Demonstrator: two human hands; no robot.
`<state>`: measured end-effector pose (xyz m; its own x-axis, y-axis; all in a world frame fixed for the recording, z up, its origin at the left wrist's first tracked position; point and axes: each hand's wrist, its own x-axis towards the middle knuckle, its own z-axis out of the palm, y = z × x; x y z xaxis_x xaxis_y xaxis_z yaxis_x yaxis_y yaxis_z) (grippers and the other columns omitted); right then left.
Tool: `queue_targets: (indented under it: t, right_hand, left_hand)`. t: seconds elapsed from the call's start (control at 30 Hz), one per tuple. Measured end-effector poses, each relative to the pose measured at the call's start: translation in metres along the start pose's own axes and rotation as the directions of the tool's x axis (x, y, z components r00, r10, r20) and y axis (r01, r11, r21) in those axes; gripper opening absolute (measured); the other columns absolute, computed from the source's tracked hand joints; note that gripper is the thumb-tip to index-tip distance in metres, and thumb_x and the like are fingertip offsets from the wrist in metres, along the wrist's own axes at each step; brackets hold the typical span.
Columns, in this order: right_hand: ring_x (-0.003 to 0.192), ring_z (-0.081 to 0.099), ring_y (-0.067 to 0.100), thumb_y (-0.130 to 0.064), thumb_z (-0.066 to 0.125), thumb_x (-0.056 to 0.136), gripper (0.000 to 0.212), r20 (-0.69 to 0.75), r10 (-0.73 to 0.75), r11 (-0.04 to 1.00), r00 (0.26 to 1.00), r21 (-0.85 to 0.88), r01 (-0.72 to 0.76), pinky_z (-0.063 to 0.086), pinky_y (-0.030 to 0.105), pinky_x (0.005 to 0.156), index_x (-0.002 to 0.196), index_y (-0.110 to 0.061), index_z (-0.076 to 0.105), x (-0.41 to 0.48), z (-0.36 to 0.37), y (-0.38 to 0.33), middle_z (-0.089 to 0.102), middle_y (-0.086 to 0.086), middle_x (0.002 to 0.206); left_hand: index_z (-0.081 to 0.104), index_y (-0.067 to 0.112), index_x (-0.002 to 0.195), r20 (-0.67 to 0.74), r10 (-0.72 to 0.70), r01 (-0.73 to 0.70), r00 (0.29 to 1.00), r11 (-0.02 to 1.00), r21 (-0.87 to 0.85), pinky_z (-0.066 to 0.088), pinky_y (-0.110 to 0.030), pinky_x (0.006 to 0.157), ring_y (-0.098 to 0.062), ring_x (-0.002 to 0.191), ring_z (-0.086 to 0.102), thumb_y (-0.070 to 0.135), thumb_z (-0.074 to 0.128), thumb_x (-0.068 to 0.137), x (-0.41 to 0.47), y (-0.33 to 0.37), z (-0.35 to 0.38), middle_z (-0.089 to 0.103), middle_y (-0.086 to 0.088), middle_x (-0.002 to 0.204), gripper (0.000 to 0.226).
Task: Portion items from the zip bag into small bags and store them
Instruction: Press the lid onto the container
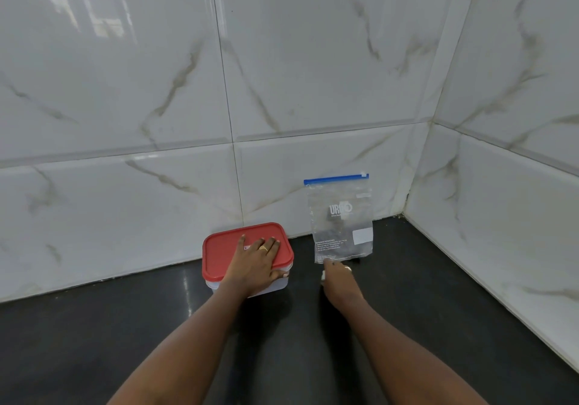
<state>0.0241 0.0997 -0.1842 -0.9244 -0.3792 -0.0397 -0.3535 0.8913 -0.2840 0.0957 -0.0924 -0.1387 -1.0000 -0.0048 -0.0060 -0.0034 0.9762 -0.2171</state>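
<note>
One zip bag [340,219] — one container [247,252].

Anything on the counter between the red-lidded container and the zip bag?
No. In the head view, only bare black counter separates the red-lidded container from the zip bag standing against the wall.

Under the flat left hand [257,259] is a smooth red plastic lid [225,251] on a cloudy translucent plastic box [275,284], ahead of the right hand [338,279] a crinkled clear plastic zip bag [341,223], all on a glossy black table [125,326] below shiny marble-look wall tiles [125,91].
</note>
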Motion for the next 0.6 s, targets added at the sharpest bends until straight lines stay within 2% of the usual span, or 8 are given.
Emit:
queue_targets:
  t: [0.1, 0.27, 0.43, 0.6]
  right_hand:
    - [0.113, 0.055, 0.030, -0.016, 0.052, 0.093, 0.025, 0.012, -0.117, 0.993, 0.993, 0.030, 0.116, 0.045, 0.035, 0.092, 0.115, -0.003, 0.053, 0.017, 0.004, -0.021, 0.058, 0.016, 0.120]
    - [0.108, 0.057, 0.032, -0.015, 0.052, 0.093, 0.023, 0.019, -0.163, 0.986, 0.986, 0.022, 0.162, 0.046, 0.036, 0.089, 0.111, -0.002, 0.056, 0.039, 0.010, -0.042, 0.059, 0.018, 0.115]
    - [0.105, 0.059, 0.032, -0.007, 0.049, 0.093, 0.018, 0.015, -0.150, 0.988, 0.989, 0.031, 0.150, 0.047, 0.035, 0.086, 0.108, -0.001, 0.057, 0.057, 0.011, -0.045, 0.060, 0.018, 0.113]
    - [0.107, 0.058, 0.032, -0.007, 0.046, 0.093, 0.021, 0.039, -0.157, 0.987, 0.987, 0.032, 0.156, 0.047, 0.036, 0.087, 0.108, 0.000, 0.059, 0.061, 0.012, -0.048, 0.060, 0.019, 0.114]
  left_hand:
    - [0.010, 0.016, 0.149, 0.004, 0.002, -0.002, 1.000, 1.000, 0.005, 0.014, -0.058, 0.112, -0.022, 0.144, 0.018, 0.067, 0.009, 0.085, 0.003, -0.002, 0.004, 0.014, -0.002, 0.158, 0.081]
    - [0.008, 0.014, 0.149, -0.023, 0.027, -0.027, 0.999, 1.000, -0.014, 0.021, -0.049, 0.113, -0.022, 0.144, 0.017, 0.067, -0.015, 0.068, 0.003, -0.002, 0.009, 0.013, -0.004, 0.158, 0.100]
    - [0.007, 0.014, 0.149, -0.021, 0.017, -0.017, 1.000, 0.999, -0.033, 0.020, -0.048, 0.114, -0.024, 0.144, 0.016, 0.064, 0.001, 0.082, 0.002, -0.001, 0.010, 0.012, -0.005, 0.158, 0.084]
    - [0.007, 0.014, 0.150, -0.016, -0.001, 0.000, 1.000, 0.999, -0.054, 0.018, -0.046, 0.116, -0.024, 0.145, 0.016, 0.062, 0.007, 0.085, 0.001, 0.002, 0.010, 0.013, -0.005, 0.158, 0.080]
